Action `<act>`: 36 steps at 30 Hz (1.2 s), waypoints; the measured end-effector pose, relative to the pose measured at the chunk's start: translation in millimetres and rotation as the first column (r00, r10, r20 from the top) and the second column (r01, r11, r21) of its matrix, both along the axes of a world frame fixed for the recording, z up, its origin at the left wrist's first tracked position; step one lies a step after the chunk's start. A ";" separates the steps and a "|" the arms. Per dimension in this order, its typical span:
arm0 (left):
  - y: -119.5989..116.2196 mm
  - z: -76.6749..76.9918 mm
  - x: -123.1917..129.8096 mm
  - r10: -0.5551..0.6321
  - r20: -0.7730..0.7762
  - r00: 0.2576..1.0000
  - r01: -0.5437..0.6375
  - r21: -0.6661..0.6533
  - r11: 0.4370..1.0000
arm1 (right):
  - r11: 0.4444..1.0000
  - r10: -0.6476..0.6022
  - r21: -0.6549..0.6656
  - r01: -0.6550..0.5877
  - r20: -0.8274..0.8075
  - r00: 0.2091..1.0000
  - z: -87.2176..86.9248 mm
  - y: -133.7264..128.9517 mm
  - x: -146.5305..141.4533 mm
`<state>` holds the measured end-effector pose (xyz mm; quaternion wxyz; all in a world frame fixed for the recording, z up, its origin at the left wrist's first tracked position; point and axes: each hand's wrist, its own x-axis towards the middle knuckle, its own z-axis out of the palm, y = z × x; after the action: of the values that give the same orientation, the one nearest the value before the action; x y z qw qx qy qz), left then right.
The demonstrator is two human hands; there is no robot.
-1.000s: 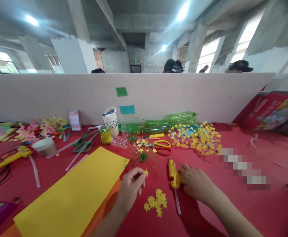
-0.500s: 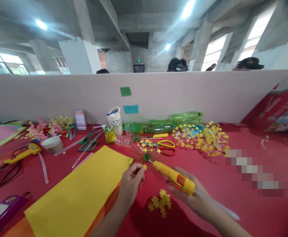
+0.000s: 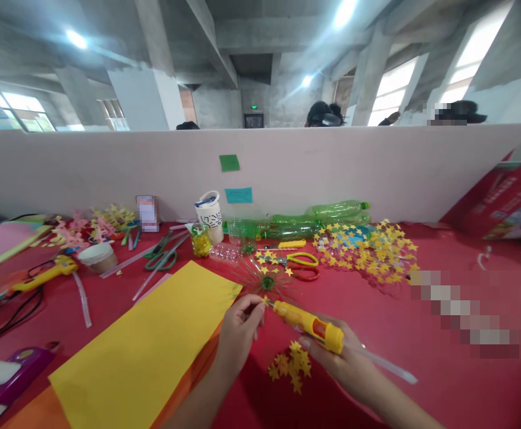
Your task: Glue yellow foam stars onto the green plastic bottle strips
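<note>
Between the thumb and fingers of my left hand (image 3: 242, 325) is a small yellow paper star (image 3: 265, 301). My right hand (image 3: 338, 351) is closed round a yellow hot glue gun (image 3: 307, 322), and a clear glue stick (image 3: 392, 366) sticks out of its back. The gun's nozzle tip is at the star. Just beyond lies a cut green bottle top (image 3: 267, 282) with thin strips splayed out, and several yellow stars (image 3: 269, 256) sit along its far side. Below my hands is a small pile of loose yellow stars (image 3: 292, 364).
Yellow paper (image 3: 153, 345) lies on the left over orange sheets. Scissors (image 3: 303, 265), a yellow cutter (image 3: 291, 244), green bottles (image 3: 338, 210) and a star-covered piece (image 3: 376, 250) are farther back. A purple tool (image 3: 12, 381) is at lower left; a white partition (image 3: 353, 161) stands behind.
The glue gun has drawn back from the green bottle top toward me, and its nozzle is now at the star. My left hand still pinches the star, nearly in place.
</note>
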<state>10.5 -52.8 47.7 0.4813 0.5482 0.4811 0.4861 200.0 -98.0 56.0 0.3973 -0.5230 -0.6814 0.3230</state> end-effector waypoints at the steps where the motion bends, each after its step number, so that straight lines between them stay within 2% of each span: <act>1: -0.5 0.5 0.0 0.001 -0.002 1.000 -0.001 -0.002 1.000 | 1.000 0.004 -0.011 -0.004 0.018 1.000 0.3 0.0 -0.4; 4: -1.4 1.4 0.1 0.008 -0.004 1.000 -0.008 -0.010 1.000 | 0.999 0.012 -0.049 -0.010 0.056 0.998 1.0 -0.1 -1.6; 16: -0.9 1.2 -0.3 0.015 0.035 0.999 -0.014 -0.017 1.000 | 0.995 0.013 -0.102 -0.010 0.030 0.999 4.3 0.2 -5.4; 21: -0.6 1.8 -0.1 0.019 0.032 0.999 -0.018 -0.019 1.000 | 0.997 0.004 -0.078 -0.001 0.028 1.000 4.0 0.1 -5.3; 26: -1.1 3.6 1.1 0.019 0.021 1.000 -0.018 -0.031 0.999 | 0.999 -0.036 -0.036 0.039 0.095 0.995 9.1 -1.5 -5.7; 36: -2.5 -0.2 -0.2 0.020 0.034 0.999 -0.020 -0.023 1.000 | 0.998 -0.023 -0.059 0.029 0.102 0.994 14.5 -1.1 -6.6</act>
<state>10.4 -55.3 47.5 0.4907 0.5295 0.4837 0.4948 193.4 -99.1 70.5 0.3505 -0.5592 -0.6839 0.3111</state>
